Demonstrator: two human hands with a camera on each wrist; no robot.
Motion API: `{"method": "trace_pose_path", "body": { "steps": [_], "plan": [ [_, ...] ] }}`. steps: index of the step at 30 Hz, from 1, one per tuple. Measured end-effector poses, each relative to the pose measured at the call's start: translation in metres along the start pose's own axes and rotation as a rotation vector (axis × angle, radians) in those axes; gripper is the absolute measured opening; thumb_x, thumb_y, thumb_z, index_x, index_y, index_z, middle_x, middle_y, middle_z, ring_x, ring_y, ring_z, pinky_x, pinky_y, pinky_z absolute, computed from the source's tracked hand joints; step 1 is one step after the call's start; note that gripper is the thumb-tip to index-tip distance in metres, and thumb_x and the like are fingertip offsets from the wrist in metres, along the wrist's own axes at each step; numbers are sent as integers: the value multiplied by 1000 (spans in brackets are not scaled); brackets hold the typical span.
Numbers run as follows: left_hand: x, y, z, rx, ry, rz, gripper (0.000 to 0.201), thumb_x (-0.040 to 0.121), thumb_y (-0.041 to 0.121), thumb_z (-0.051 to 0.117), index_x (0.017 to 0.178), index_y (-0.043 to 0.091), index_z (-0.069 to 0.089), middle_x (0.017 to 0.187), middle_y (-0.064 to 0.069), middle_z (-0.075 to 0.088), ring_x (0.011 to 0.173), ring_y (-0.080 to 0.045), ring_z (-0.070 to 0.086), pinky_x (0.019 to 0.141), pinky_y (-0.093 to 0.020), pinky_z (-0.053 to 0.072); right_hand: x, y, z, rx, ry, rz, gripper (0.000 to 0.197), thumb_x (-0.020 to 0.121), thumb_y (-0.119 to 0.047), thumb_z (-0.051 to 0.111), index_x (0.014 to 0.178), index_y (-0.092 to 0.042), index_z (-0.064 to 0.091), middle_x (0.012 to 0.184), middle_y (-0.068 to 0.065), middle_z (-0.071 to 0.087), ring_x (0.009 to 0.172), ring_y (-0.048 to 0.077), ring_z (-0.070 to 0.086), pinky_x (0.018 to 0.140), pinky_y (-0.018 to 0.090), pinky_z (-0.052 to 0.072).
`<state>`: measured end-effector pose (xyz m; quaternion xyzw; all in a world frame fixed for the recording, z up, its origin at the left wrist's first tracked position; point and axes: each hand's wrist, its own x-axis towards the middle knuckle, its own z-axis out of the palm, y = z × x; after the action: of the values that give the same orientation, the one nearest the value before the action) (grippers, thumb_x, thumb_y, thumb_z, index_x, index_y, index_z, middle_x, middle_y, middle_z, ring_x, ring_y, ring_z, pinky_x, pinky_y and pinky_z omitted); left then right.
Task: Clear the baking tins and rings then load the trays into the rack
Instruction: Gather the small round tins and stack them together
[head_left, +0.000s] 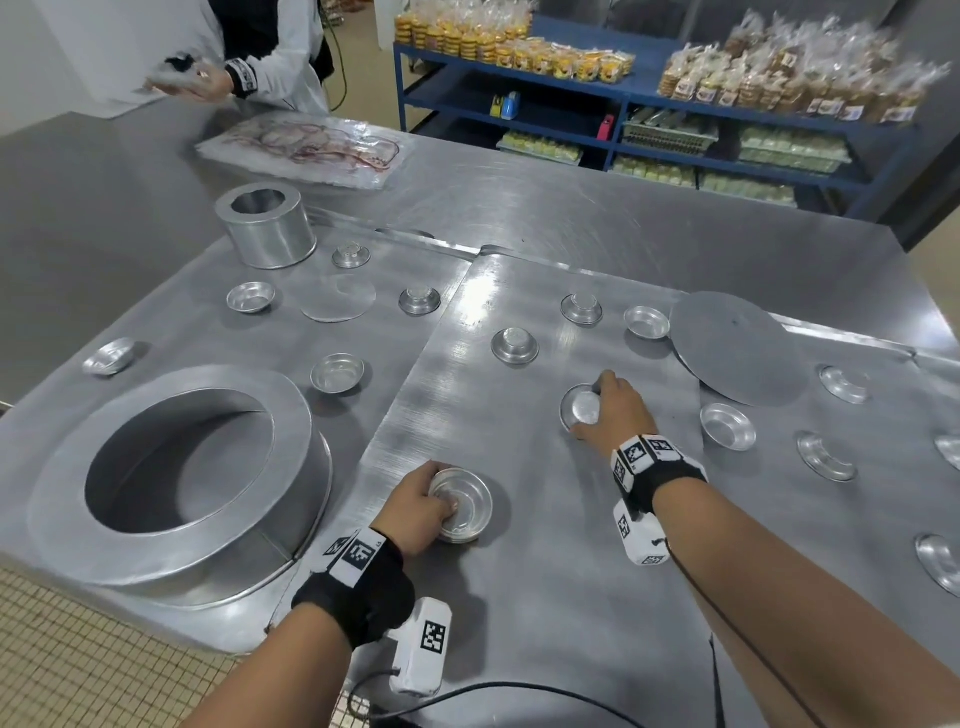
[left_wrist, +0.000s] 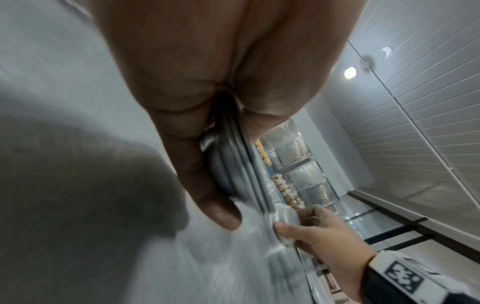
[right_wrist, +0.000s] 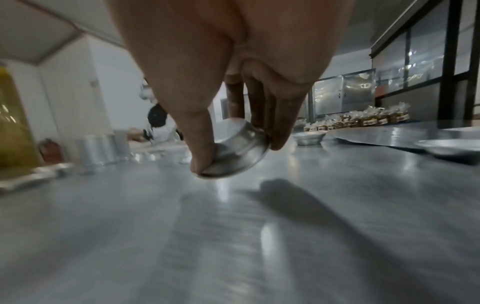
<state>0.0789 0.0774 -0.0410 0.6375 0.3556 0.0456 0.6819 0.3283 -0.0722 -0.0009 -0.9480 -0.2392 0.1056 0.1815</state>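
Note:
Two flat metal trays overlap on the steel table, the left tray (head_left: 208, 322) and the right tray (head_left: 519, 597). My left hand (head_left: 441, 506) grips a short stack of small round tins (head_left: 467, 506) (left_wrist: 228, 164) low over the right tray's near part. My right hand (head_left: 584, 410) pinches one upside-down small tin (head_left: 582, 408) (right_wrist: 233, 152) between thumb and fingers, tilted and just off the tray. Several more small tins lie scattered on both trays. A large ring (head_left: 176, 467) and a tall small ring (head_left: 267, 223) stand on the left tray.
Flat metal discs lie at the middle (head_left: 337, 297) and the right (head_left: 737, 345). Another person's hands (head_left: 192, 78) work at the far left beside a heap of plastic bags (head_left: 301, 150). A blue shelf (head_left: 675, 104) of packed goods stands behind. Tiled floor (head_left: 78, 649) shows past the near-left table edge.

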Motion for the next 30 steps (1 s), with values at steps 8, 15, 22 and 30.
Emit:
{"method": "trace_pose_path", "body": {
  "steps": [8, 15, 22, 30],
  "plan": [
    [-3, 5, 7, -102, 22, -64, 29, 62, 9, 64, 86, 23, 73, 88, -16, 69, 86, -36, 64, 81, -70, 53, -70, -39, -8, 317, 81, -254, 74, 67, -33, 86, 129, -25, 48, 124, 0, 50, 110, 19, 55, 97, 36, 50],
    [-13, 23, 16, -254, 23, -84, 34, 87, 44, 68, 95, 11, 74, 97, -17, 73, 94, -38, 68, 97, -69, 46, -119, -54, 14, 617, 101, -399, 68, 61, -36, 85, 116, -28, 46, 110, -11, 54, 100, 14, 62, 89, 37, 55],
    [-25, 33, 19, -321, -111, -97, 48, 95, 43, 60, 114, -1, 65, 96, -22, 68, 80, -28, 67, 72, -35, 54, -145, -60, 28, 718, -68, -382, 66, 62, -25, 89, 113, -29, 48, 108, -15, 65, 104, 5, 65, 93, 31, 54],
    [-30, 27, 10, -289, -66, -70, 46, 68, 7, 70, 113, 2, 63, 94, -19, 68, 83, -30, 66, 70, -37, 53, -146, -58, 46, 835, -258, -281, 67, 66, -13, 90, 120, -17, 50, 126, -16, 63, 115, -5, 60, 103, 22, 48]
  ]
}}
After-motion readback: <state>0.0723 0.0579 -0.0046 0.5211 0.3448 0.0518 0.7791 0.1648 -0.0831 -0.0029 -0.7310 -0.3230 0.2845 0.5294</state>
